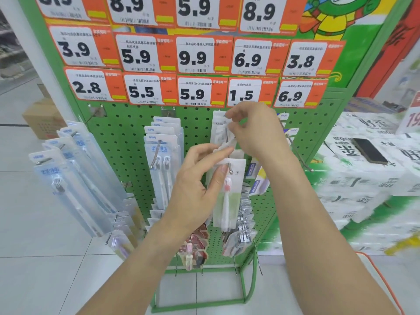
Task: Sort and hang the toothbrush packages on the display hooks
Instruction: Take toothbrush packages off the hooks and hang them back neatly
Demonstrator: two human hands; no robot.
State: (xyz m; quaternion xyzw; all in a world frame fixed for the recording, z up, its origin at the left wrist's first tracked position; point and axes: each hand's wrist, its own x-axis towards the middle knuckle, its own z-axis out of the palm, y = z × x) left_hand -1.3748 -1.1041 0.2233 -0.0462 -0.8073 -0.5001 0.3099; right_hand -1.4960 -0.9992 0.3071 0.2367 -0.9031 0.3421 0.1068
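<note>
Two hands on one hook, the middle peg under the 5.9 price tag. Step in hand, as I read it: threading packs onto that hook.

Left hand grips the front toothbrush package, thumb on its white header card, fingers curled behind. That pack already hangs at the hook's ball tip: clear blister, pale green backing, pink-headed brush inside. Right hand pinches a thin white card pack further back on the same wire, fingers curled at its top edge. Whether its hang hole is over the wire yet, can't tell; fingers cover it.

Next move likely needs the hole lined up with the wire, then the pack slid back toward the pegboard to free room at the tip.

Materials: pegboard is green perforated sheet metal; hooks are thin steel wire. Left-side blue-white blister packs are glossy stiff plastic, will slip. Card headers are thin and could tear at the hole if yanked. Wrapped tissue packs stacked right, a phone on top.
</note>
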